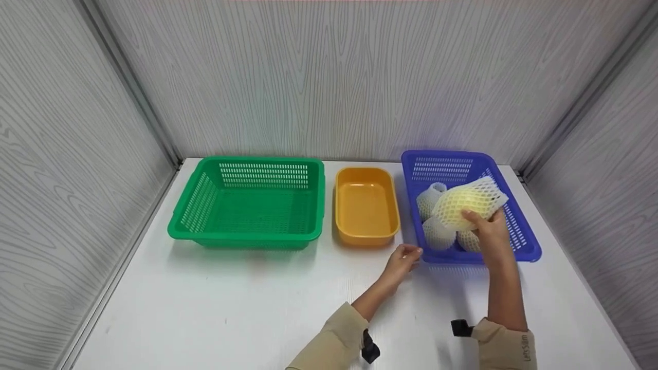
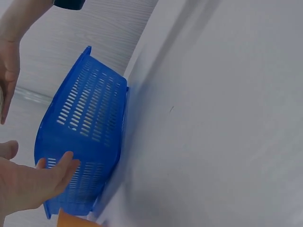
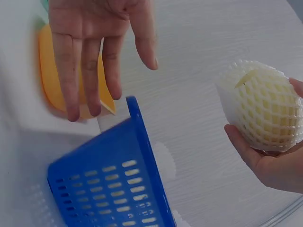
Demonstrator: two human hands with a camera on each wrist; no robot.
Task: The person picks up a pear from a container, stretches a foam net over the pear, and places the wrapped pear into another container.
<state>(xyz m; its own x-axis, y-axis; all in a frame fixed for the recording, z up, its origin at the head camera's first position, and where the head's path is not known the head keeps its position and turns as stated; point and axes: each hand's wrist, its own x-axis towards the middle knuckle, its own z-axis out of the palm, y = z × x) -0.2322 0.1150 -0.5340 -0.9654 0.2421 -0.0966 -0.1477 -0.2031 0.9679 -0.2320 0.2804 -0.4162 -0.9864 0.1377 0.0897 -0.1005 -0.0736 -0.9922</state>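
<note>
In the head view my right hand (image 1: pixel 494 237) grips a pale yellow fruit (image 1: pixel 460 205) wrapped in a white foam net, raised over the blue basket (image 1: pixel 532 254). The right wrist view shows the netted fruit (image 3: pixel 270 111) between thumb and fingers. Beneath it in the basket sit several other netted pieces, including one at the front left (image 1: pixel 438 235) and one behind it (image 1: pixel 431 199); the held fruit partly hides them. My left hand (image 1: pixel 400 264) is empty beside the basket's front left corner, its fingers extended in the right wrist view.
An orange tub (image 1: pixel 366 237) stands just left of the blue basket, with a larger green basket (image 1: pixel 247 236) farther left. All three rest on a white table (image 1: pixel 247 308) enclosed by grey wood-grain panels (image 1: pixel 288 82) at the back and sides.
</note>
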